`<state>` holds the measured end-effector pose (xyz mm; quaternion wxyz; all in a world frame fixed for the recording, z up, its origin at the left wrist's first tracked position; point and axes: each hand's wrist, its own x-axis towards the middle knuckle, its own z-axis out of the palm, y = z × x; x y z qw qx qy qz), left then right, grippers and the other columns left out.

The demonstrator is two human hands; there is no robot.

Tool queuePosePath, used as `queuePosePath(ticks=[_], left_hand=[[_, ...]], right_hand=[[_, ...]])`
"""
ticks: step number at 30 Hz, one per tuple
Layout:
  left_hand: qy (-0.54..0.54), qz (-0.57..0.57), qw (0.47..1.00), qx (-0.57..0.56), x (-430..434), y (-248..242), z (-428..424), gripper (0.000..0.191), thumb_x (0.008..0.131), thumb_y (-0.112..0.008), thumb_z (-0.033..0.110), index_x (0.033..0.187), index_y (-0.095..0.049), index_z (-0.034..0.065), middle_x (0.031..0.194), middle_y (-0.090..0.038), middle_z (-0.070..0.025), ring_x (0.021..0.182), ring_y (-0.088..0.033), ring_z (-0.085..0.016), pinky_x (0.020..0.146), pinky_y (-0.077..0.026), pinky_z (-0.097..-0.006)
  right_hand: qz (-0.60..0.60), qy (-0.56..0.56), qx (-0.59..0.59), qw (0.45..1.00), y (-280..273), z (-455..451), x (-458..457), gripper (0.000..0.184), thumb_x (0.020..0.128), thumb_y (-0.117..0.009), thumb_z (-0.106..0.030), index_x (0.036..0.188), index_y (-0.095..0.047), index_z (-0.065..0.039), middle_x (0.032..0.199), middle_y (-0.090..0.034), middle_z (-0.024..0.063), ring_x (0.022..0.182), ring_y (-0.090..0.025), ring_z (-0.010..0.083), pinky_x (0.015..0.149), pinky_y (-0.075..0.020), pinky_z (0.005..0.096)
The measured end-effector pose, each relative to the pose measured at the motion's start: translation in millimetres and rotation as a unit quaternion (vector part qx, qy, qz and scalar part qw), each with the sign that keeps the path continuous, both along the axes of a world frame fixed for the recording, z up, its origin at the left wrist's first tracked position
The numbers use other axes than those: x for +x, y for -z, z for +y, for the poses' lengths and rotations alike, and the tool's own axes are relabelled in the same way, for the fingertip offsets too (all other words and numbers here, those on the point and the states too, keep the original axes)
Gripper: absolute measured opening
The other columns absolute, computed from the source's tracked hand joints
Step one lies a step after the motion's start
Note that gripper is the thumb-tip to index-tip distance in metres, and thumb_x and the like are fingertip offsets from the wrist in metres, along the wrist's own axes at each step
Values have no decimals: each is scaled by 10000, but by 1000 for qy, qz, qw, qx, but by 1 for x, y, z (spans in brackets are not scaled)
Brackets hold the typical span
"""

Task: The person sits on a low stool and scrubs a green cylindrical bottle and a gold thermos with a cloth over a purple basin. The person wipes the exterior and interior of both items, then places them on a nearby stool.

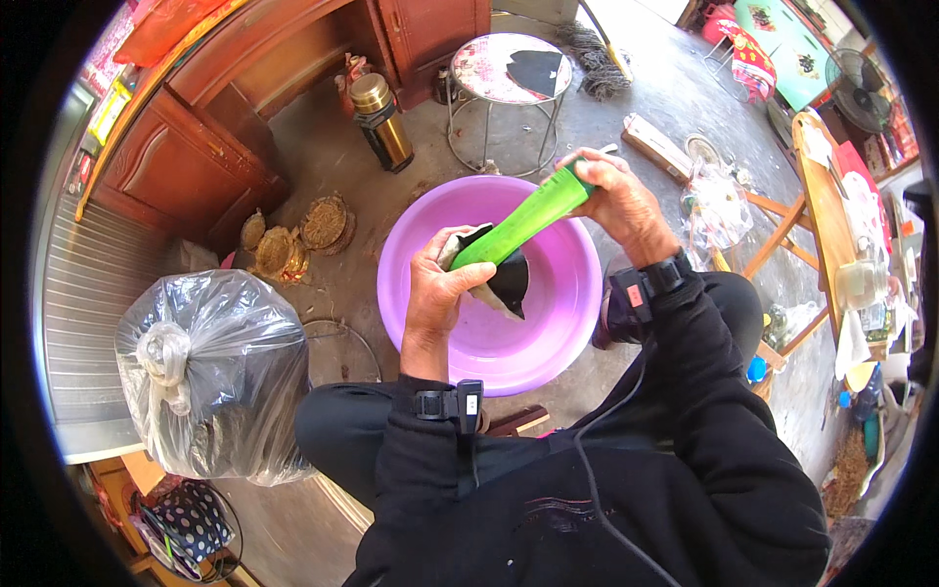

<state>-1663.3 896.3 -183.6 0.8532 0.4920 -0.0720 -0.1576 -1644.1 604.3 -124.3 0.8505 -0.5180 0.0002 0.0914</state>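
My left hand (440, 282) grips a piece of black cloth with a pale backing (508, 282) around the lower end of a long green plastic tool (513, 224). The tool slants up to the right, and my right hand (612, 194) is closed around its upper end. Both hands are over a purple plastic basin (488, 374) on the floor between my knees. Another dark piece (534, 71) lies on a round stool with a patterned top (477, 66) beyond the basin.
At the left stands a tied clear plastic bag (220, 374) with dark contents. A gold vacuum flask (381, 121) and woven straw items (326, 222) are on the floor by wooden cabinets (176, 161). A long box (656, 147) and a wooden folding table (821, 213) are at the right.
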Motion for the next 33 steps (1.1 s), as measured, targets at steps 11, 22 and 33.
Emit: queuePosePath(ticks=[11, 22, 33], left_hand=[[-355, 141, 922, -58, 24, 38, -7, 288, 1103, -720, 291, 1153, -727, 7, 1051, -734, -67, 929, -727, -192, 833, -603, -350], [-284, -96, 866, 399, -18, 31, -64, 292, 1114, -646, 251, 1174, -599, -31, 1045, -712, -279, 957, -712, -497, 862, -563, -552], [-262, -343, 768, 473, -15, 17, -50, 362, 919, -773, 56, 1279, -815, 57, 1380, -670, -193, 1253, -604, -394, 1124, -496, -493]], right_hand=[[-32, -231, -374, 898, -6, 16, -28, 556, 815, -826, -306, 1238, -749, 46, 986, -750, 51, 877, -702, 169, 818, -568, 310], [-223, 23, -555, 801, 57, 87, -65, 509, 873, -792, -178, 1279, -609, 68, 975, -731, 320, 965, -724, 552, 842, -602, 550], [77, -72, -224, 969, 38, 70, -62, 277, 957, -763, -153, 1101, -688, 71, 845, -730, 100, 690, -705, 161, 587, -556, 300]])
